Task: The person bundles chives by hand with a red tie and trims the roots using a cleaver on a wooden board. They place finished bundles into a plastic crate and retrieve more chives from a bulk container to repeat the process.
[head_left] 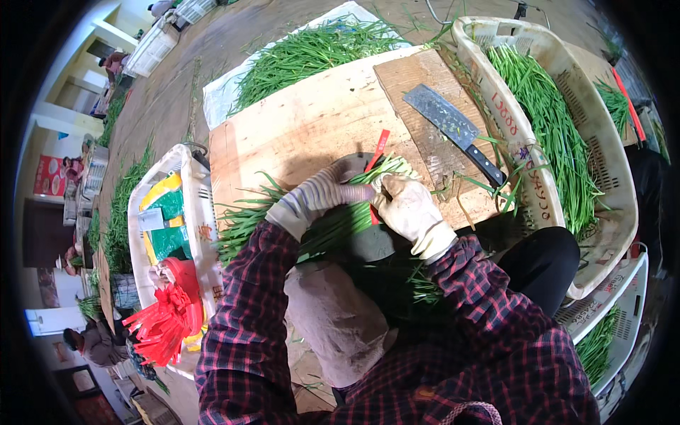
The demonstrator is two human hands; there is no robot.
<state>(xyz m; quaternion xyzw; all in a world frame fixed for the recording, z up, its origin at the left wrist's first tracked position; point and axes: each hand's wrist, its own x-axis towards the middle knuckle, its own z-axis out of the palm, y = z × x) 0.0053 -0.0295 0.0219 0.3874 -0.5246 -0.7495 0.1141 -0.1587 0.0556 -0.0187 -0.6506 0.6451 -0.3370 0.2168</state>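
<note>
A bunch of garlic chives lies across the near edge of the wooden board, leaves to the left and pale stem ends to the right. My left hand, in a striped white glove, is wrapped over the bunch from above. At the stem ends, my right hand, in a pale glove, has its fingers curled and pressed together on the bunch. Between the hands a red strip crosses the stems, and one end sticks up beyond them. My fingers partly hide it. Below the bunch shows a dark grey, rounded object.
A black-handled cleaver lies on the board, right of my hands. Loose chives are heaped on white sheeting beyond. At right stands a crate of chives; at left, a crate holds red strips. People are in the background.
</note>
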